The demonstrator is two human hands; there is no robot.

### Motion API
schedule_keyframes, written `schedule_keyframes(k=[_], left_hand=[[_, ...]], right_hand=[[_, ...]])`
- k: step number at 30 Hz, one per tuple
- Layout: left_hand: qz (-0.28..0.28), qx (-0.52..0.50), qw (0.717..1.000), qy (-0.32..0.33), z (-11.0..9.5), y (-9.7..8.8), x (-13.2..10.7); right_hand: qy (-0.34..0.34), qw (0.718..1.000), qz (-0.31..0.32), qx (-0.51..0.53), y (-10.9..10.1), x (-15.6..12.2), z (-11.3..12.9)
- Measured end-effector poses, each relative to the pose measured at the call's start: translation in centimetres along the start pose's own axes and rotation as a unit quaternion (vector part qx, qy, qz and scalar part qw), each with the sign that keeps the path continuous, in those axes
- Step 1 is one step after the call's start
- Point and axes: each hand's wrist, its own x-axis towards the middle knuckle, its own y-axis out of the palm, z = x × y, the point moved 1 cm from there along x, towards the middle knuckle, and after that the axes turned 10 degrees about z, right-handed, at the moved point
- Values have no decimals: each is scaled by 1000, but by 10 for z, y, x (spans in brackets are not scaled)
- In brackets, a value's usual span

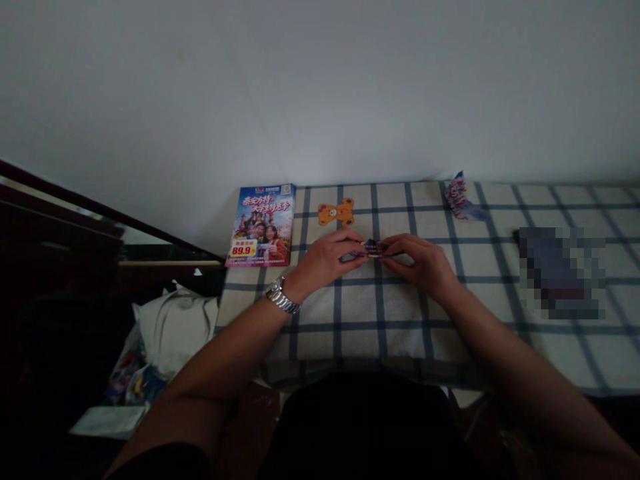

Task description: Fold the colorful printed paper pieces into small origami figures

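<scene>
Head view: a small folded paper strip (373,248) is pinched narrowly between the fingertips of the left hand (327,259) and right hand (416,263), and could slip if either pinch is relaxed.

Figure: the wearer's own body, seen from the head camera. A silver wristwatch (282,296) with a link bracelet (its metal links are clearly segmented) encircles the left wrist. A dark top (365,427) covers the torso, and a dark sleeve (165,463) ends above the left elbow. The left hand (325,260), right hand (415,265), and forearms are bare.
</scene>
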Motion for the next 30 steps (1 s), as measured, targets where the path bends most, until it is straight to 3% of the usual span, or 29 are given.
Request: schedule_keyframes(k=[5,9,16,20,30], left_hand=[[-6,0,1000,15,-4,-2,1],[2,-2,1000,-9,-7,-4,2],[-25,-71,996,-52,-4,-1,3],[-26,-109,991,-71,-2,1,5],[-7,-119,987,-105,-6,5,5]], right_hand=[[-17,1000,-11,-6,0,1,2],[-11,1000,-16,7,1,1,2],[71,991,-36,104,8,-4,-7],[85,984,-45,148,10,-3,-7],[99,993,3,68,6,1,3]])
